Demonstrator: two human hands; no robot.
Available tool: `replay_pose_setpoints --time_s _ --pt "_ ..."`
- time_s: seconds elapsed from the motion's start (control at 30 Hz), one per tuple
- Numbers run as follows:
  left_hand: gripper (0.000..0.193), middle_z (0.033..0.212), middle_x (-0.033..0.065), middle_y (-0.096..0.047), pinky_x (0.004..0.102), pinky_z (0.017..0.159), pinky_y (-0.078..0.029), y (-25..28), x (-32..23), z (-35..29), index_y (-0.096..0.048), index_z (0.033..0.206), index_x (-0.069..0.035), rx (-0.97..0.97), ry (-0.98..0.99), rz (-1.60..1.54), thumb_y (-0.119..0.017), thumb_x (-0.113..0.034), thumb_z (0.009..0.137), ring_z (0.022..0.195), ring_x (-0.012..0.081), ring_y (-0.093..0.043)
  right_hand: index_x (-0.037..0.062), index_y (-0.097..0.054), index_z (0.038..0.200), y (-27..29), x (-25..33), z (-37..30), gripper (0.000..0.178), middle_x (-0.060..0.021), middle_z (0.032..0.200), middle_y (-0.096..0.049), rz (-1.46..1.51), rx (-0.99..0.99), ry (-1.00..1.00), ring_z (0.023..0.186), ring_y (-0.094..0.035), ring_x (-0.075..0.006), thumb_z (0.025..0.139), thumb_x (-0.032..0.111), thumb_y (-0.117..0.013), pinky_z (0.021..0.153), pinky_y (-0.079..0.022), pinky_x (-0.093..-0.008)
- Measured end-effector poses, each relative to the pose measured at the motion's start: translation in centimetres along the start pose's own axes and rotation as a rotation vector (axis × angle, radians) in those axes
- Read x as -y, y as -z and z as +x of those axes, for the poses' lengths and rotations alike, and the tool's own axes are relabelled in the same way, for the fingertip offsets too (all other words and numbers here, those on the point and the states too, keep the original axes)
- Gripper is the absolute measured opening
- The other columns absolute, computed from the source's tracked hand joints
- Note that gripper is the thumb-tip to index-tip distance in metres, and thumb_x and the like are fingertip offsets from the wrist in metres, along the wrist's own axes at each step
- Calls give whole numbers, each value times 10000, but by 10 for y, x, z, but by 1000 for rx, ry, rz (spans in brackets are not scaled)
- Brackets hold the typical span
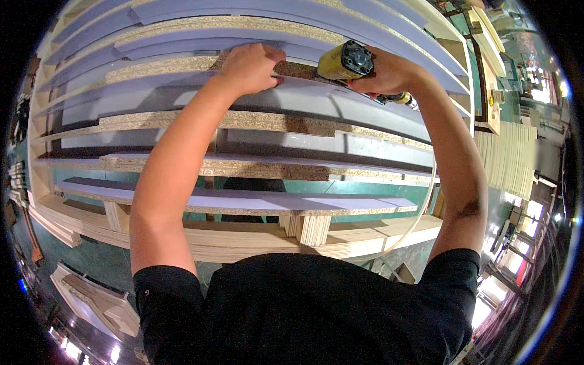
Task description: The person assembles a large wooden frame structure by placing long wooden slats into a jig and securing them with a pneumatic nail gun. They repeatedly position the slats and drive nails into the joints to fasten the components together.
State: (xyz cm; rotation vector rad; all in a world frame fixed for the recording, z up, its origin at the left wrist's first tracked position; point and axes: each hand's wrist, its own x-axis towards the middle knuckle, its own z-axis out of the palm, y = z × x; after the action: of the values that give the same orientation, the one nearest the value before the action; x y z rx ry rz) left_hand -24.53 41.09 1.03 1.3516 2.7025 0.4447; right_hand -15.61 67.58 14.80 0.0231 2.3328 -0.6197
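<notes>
My left hand [249, 68] grips the upper edge of a particleboard strip [298, 70], its fingers over the far side and the thumb on the near side. Just to the right, my right hand [392, 73] is closed round a yellow and black pneumatic nail gun [333, 64]. The gun's black cap faces up, over the same strip; its nose is hidden. A pale air hose [420, 213] curves down beside my right forearm. The strip stands on edge among several similar ones with lilac-grey faces and speckled edges.
Light wooden rails frame the strips, with a stacked plywood rail [243, 236] nearest my body. On the right stands a stack of pale boards [508, 158]. More wooden pieces [94, 298] lie at the lower left on the green floor [91, 258].
</notes>
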Motion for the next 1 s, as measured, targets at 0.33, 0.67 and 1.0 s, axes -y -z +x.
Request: replay_pose_setpoints --time_s 0.33,0.67,1.0 --pt "449 1041 111 -757 513 826 -586 14 -5 4 -717 1173 -193 94 38 15 -817 -390 782 978 359 -724 75 -589 1265 -5 -23 1 444 -49 842 -703 80 33 81 677 -657 -128 907 244 -789 594 -559 -294" --pt "404 1036 122 -739 501 849 -578 17 6 -6 -716 1101 -81 65 -34 -56 -813 -363 829 1005 358 -709 57 -602 1238 6 -10 -5 450 -68 914 -714 189 -51 -41 692 -658 -132 884 218 -828 602 -591 -299" --pt "460 1251 131 -668 475 1013 -511 75 189 -85 -669 1224 -75 -425 71 -112 -800 -342 873 1207 361 -613 13 -660 1153 58 144 94 402 -168 923 -749 -592 -264 190 870 -711 -317 793 131 -797 814 -566 -431"
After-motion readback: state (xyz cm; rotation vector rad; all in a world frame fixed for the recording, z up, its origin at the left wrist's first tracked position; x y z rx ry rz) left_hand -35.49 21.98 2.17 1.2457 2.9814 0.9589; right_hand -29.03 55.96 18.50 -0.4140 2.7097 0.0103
